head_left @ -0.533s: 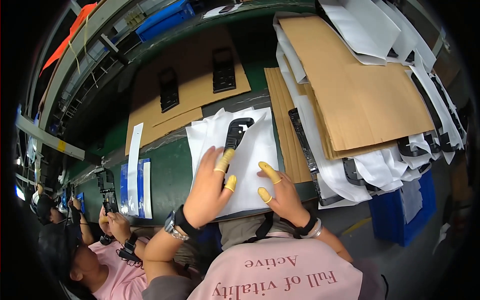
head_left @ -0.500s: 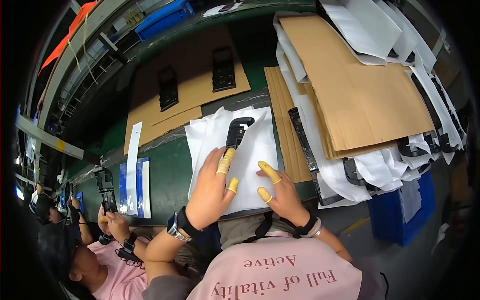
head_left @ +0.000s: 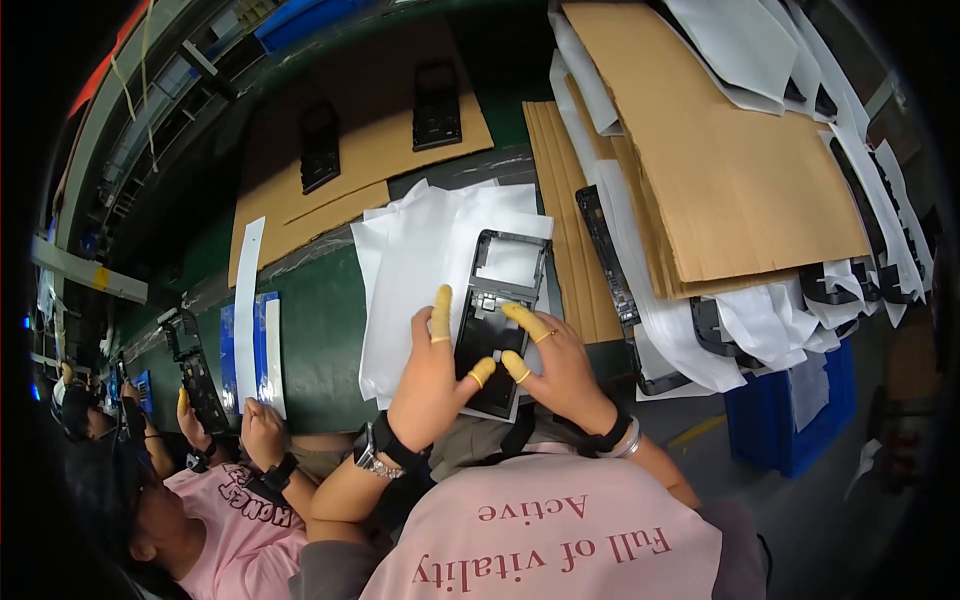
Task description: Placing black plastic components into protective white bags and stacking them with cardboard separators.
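A black plastic frame (head_left: 488, 330) lies on the white sheets (head_left: 415, 240) before me, its near end by the table's front edge. A large rectangular opening at its far end shows white. My left hand (head_left: 432, 375) is at its left side, index finger stretched beside the edge and thumb over the surface. Reaching over from the right, my right hand (head_left: 565, 375) rests index finger and thumb on the frame, spread apart. Yellow finger covers sit on both thumbs and index fingers. A tiny pale spot shows between the thumbs; I cannot tell what it is.
Cardboard (head_left: 720, 200) tops a stack of white-wrapped black parts at right, above a blue bin (head_left: 790, 410). Two black frames (head_left: 437, 105) lie on cardboard at the back. A white strip (head_left: 248, 300) crosses a blue sheet at left. A co-worker (head_left: 215, 500) sits there, handling a black part (head_left: 203, 385).
The white sheet that covered most of the black frame no longer lies over it, and the frame is now nearer me. My right hand's fingers have come onto it. The view has shifted slightly.
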A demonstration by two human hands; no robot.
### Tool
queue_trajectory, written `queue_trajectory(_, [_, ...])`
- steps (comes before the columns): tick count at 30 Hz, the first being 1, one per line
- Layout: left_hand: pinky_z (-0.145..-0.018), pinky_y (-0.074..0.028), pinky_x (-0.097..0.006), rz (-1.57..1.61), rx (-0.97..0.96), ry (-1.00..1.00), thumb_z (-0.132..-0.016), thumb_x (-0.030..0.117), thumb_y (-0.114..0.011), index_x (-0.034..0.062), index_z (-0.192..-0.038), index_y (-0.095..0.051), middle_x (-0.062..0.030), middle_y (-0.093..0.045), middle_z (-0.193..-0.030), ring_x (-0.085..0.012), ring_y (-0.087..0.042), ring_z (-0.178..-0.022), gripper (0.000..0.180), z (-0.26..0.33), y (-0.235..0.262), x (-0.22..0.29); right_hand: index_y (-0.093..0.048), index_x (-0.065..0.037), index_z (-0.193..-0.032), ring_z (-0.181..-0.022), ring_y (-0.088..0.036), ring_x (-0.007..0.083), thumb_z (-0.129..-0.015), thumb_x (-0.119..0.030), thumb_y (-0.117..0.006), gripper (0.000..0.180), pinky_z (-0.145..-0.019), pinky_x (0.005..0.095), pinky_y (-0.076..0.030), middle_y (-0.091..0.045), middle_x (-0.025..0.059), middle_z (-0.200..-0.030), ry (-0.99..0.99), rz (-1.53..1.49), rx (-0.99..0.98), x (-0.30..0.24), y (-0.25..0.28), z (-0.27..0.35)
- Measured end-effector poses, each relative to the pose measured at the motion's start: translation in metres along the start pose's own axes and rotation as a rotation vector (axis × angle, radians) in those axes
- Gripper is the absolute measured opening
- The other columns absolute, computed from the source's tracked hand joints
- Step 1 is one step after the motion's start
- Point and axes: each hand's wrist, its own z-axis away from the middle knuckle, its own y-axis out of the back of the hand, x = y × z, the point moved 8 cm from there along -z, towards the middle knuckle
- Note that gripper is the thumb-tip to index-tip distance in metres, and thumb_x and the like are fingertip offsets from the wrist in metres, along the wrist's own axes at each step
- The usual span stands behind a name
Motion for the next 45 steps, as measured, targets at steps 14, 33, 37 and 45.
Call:
queue_trajectory(14, [-0.081,-0.054,-0.033,1.514,-0.099,0.478,-0.099,0.035,-0.037,0.0058,-0.131,-0.041,-0.0118,-0.056,-0.119,-0.0215,-0.061,-0.099,0.044,-0.008,-0.034,-0.079,-0.044,-0.004,-0.131,-0.112,-0.05,0.0303,-0.086,-0.024,-0.059,0.052,-0.095,0.0415,-0.039,-0.055,0.0147,-0.118,0.035,0.242,-0.045,-0.004,-0.006,-0.006])
queue_trajectory(33, [-0.104,-0.036,-0.041,2.076,0.134,0.367,-0.099,0.036,-0.029,0.0018,-0.13,-0.043,-0.0145,-0.051,-0.127,-0.0275,-0.039,-0.128,0.048,-0.006,-0.056,-0.063,-0.041,-0.003,-0.128,-0.087,-0.059,0.0224,-0.086,-0.009,-0.055,0.045,-0.073,0.0321,-0.047,-0.058,0.0141,-0.1,-0.43,-0.351,-0.05,0.021,-0.026,-0.037])
queue_trajectory(37, [-0.098,-0.044,-0.039,2.126,-0.125,0.326,-0.1,0.035,-0.028,0.0,-0.124,-0.047,-0.0135,-0.057,-0.116,-0.0247,-0.055,-0.11,0.047,-0.003,-0.062,-0.058,-0.04,-0.005,-0.13,-0.077,-0.056,0.0131,-0.086,-0.003,-0.054,0.046,-0.063,0.0256,-0.046,-0.055,0.0051,-0.087,-0.456,-0.485,-0.153,0.011,-0.04,-0.044])
queue_trajectory(45, [-0.084,-0.049,-0.028,1.442,0.167,0.4,-0.098,0.031,-0.043,0.0059,-0.132,-0.038,-0.0064,-0.054,-0.117,-0.0126,-0.057,-0.097,0.042,0.02,0.003,-0.045,-0.058,-0.001,-0.108,-0.085,-0.052,0.0273,-0.076,0.008,-0.048,0.035,-0.075,0.0355,-0.045,-0.053,0.0137,-0.091,-0.184,0.055,-0.154,0.01,-0.013,-0.039])
